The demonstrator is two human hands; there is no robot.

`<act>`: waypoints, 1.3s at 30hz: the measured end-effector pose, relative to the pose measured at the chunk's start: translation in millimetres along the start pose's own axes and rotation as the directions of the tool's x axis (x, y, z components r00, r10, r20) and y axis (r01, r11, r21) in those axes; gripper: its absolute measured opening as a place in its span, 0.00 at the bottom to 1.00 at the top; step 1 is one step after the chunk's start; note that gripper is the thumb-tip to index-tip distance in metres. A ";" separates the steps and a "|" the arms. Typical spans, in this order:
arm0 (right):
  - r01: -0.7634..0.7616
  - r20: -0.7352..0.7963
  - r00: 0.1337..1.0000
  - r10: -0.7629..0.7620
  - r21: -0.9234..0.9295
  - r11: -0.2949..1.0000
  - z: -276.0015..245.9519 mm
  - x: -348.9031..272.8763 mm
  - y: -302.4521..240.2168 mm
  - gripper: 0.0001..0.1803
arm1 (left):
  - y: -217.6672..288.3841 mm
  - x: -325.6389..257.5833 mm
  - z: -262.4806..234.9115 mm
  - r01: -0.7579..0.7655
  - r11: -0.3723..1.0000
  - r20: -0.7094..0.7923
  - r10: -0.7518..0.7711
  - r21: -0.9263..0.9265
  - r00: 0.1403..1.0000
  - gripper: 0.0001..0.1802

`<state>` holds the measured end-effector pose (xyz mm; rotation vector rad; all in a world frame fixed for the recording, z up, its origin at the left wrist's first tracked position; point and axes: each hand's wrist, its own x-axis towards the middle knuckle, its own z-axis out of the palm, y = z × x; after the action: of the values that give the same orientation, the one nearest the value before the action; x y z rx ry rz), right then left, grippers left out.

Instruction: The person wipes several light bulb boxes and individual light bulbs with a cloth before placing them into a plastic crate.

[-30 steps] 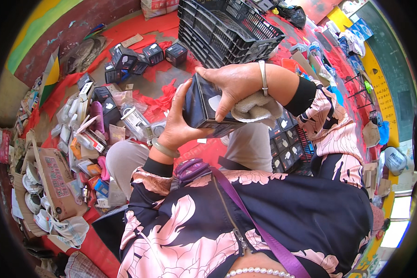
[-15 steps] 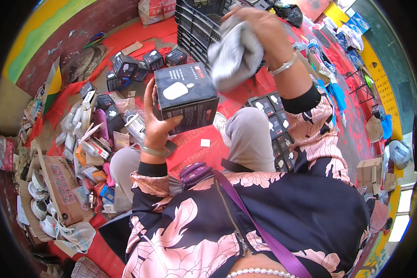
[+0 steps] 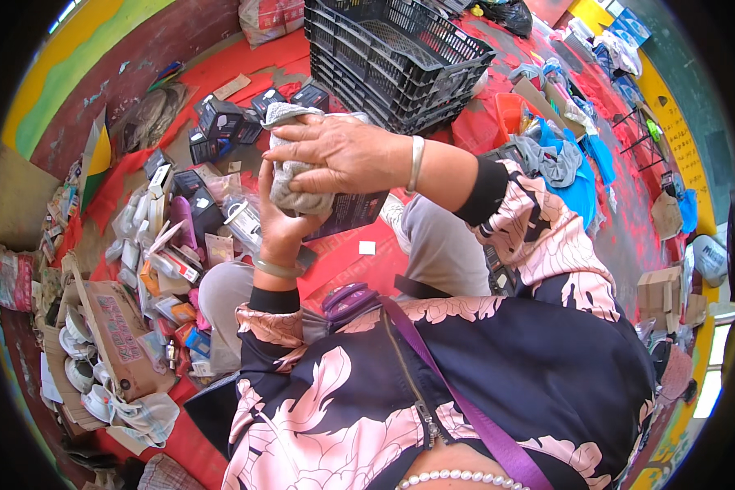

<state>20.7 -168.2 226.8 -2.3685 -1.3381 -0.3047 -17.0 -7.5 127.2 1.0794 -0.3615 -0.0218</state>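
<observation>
In front of my chest my left hand (image 3: pixel 281 235) grips a black cardboard box (image 3: pixel 355 211) from its left and near side. Over the top of that box lies a crumpled grey cloth (image 3: pixel 283 186). My right hand (image 3: pixel 322 153) holds the cloth pressed against the box, fingers laid across the fabric and pointing left. Cloth and hand cover most of the box's top, so only its dark near right side shows.
Several similar black boxes (image 3: pixel 220 118) lie at the far left. Black plastic crates (image 3: pixel 384 86) stand stacked ahead. Packaged goods (image 3: pixel 167 253) are heaped on my left, beside an open carton (image 3: pixel 122 335) holding white items. A small white square (image 3: pixel 367 247) lies on the red floor covering.
My right hand has swung down and left with the cloth, from the air beside the crates onto the top of the box. My left hand still holds the box.
</observation>
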 end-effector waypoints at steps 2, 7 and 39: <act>0.129 -0.050 0.990 -0.131 -0.035 0.991 11.9 7.5 32.3 0.18 | 5.0 -1.7 -1.1 -0.039 0.996 -0.002 0.039 -0.075 0.999 0.59; -0.485 0.129 0.874 0.469 0.162 0.859 3.9 6.7 96.6 0.18 | 4.5 -3.1 0.0 -0.071 0.994 0.020 0.073 -0.084 0.997 0.55; -0.293 -0.274 0.857 0.437 0.439 0.849 -12.5 -12.8 84.5 0.17 | -3.8 -4.5 -23.1 -0.045 0.880 -0.186 -0.050 -0.474 0.981 0.35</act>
<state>86.4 -222.6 213.3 -2.0471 -0.6685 -0.3139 -13.8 11.4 113.0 0.5836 -0.1632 -0.0071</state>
